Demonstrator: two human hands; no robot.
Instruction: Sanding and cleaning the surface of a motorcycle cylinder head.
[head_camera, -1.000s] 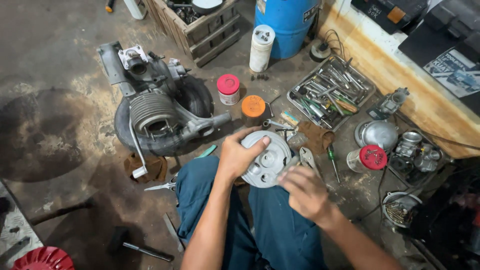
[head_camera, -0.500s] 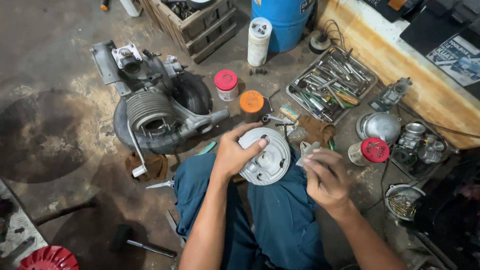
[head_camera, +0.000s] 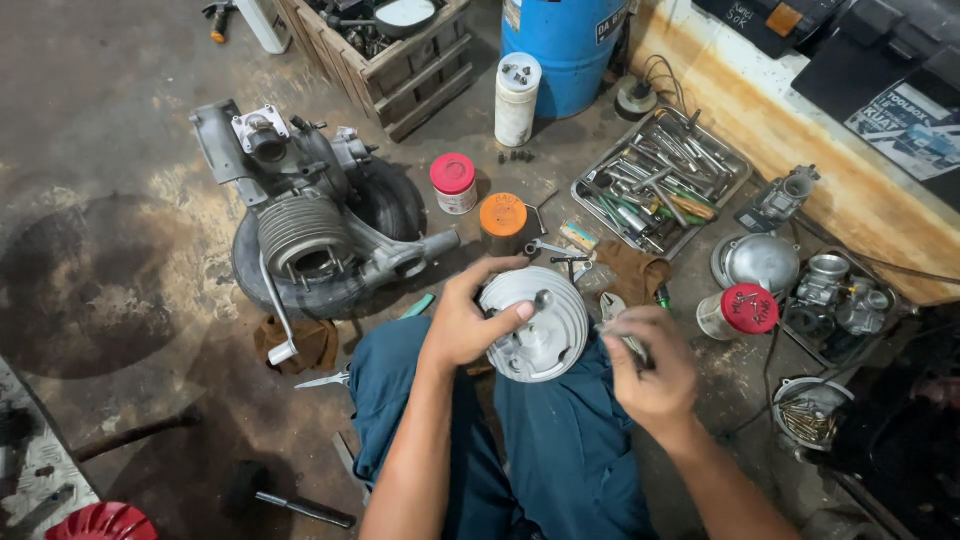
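My left hand (head_camera: 468, 322) grips a round finned metal cylinder head (head_camera: 541, 326), holding it upright over my lap with the thumb across its face. My right hand (head_camera: 650, 372) is just right of it, fingers closed around a small metal tool (head_camera: 613, 309) whose tip sticks up near the head's rim. I sit on the floor in blue trousers (head_camera: 560, 450). A scooter engine (head_camera: 310, 235) with a finned cylinder and a small tyre lies ahead to the left.
A metal tray of tools (head_camera: 660, 182) lies front right beside a wooden step. Jars with red (head_camera: 453, 182) and orange (head_camera: 503, 217) lids, a white can (head_camera: 518, 98), a blue drum (head_camera: 565, 40), a wooden crate (head_camera: 395, 50), a carburettor (head_camera: 785, 197) and a mallet (head_camera: 285, 500) surround me.
My right hand has come off the cylinder head's rim and moved right, closed on the small tool. The left hand keeps hold of the head, tilted slightly more upright.
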